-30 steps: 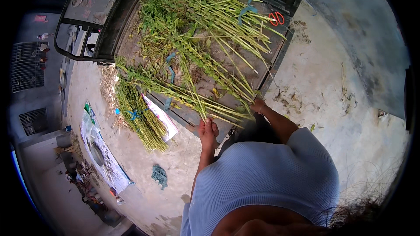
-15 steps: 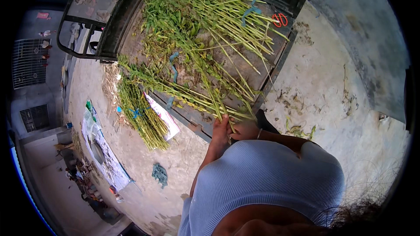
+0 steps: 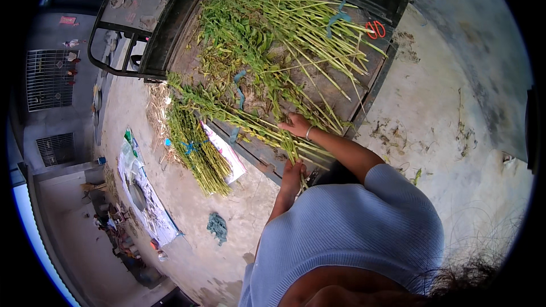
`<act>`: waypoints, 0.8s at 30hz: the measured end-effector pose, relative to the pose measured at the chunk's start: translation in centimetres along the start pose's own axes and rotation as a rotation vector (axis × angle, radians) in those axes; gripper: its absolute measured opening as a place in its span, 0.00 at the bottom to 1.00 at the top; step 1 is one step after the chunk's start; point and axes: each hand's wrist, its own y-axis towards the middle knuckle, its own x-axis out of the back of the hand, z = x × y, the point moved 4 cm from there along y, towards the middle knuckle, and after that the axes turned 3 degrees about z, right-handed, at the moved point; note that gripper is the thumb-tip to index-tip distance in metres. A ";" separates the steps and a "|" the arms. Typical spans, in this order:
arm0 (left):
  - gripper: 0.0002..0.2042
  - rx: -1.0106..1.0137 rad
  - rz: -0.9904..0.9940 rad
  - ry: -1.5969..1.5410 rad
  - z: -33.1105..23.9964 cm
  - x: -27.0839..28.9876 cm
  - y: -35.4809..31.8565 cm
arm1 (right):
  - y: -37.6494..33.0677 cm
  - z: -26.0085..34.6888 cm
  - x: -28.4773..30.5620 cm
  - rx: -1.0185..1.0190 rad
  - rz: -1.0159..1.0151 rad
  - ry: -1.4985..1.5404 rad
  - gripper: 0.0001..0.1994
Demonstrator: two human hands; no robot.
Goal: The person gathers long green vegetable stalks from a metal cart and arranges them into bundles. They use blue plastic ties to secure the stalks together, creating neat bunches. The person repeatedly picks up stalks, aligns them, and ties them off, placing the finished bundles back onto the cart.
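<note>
My left hand (image 3: 292, 174) is closed round the lower ends of a few leafy green stalks (image 3: 289, 146) at the near edge of a metal cargo bed (image 3: 267, 166). Farther up the same stalks, my right hand (image 3: 297, 125), with a bangle on its wrist, has its fingers curled in at them; its fingertips are partly hidden. Under and beside my hands lie more long stalks (image 3: 310, 149). A larger heap of leafy stalks (image 3: 244, 28) covers the far part of the bed, their bare ends pointing right.
Red-handled scissors (image 3: 375, 29) lie at the bed's right edge. Blue-green strips (image 3: 239, 88) rest among the stalks. On the concrete floor to the left are a tied bundle (image 3: 199, 156), a white sack (image 3: 224, 150), a crumpled dark cloth (image 3: 216, 227) and a spread sheet (image 3: 142, 193).
My right hand has moved away from my left hand, up along the stalks. My left hand keeps its hold near their lower ends. The whole view has shifted slightly.
</note>
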 end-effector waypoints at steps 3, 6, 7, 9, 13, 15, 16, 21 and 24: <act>0.05 -0.006 0.028 -0.073 -0.4 0.1 -0.8 | 0.5 -2.1 -1.3 0.226 -0.330 -0.191 0.23; 0.05 0.029 0.007 -0.077 -0.5 0.4 -0.9 | 0.1 -1.0 -1.1 0.246 -0.405 -0.110 0.22; 0.06 0.028 0.007 -0.082 -0.3 0.4 -0.9 | 0.0 0.1 -0.7 0.230 -0.335 -0.085 0.21; 0.07 0.024 0.008 -0.091 -0.1 0.4 -0.9 | 0.1 1.2 -1.0 0.171 -0.287 -0.251 0.20; 0.09 0.046 -0.030 -0.101 -0.3 0.2 -1.4 | 1.8 -0.9 -0.8 0.293 -0.465 -0.143 0.19; 0.10 0.058 -0.014 -0.161 -0.2 0.5 -1.5 | 3.3 -3.2 1.1 0.081 -0.516 -0.130 0.17; 0.09 0.076 0.023 -0.170 -0.3 0.3 -1.5 | 3.9 -3.9 2.4 -0.026 -0.542 -0.123 0.16; 0.10 0.108 0.073 -0.256 -1.6 -0.2 -3.4 | 5.3 -5.6 8.9 0.050 -0.912 -0.378 0.14; 0.10 0.126 0.090 -0.361 -2.4 1.2 -4.4 | 5.4 -8.5 10.8 -0.091 -0.690 -0.190 0.12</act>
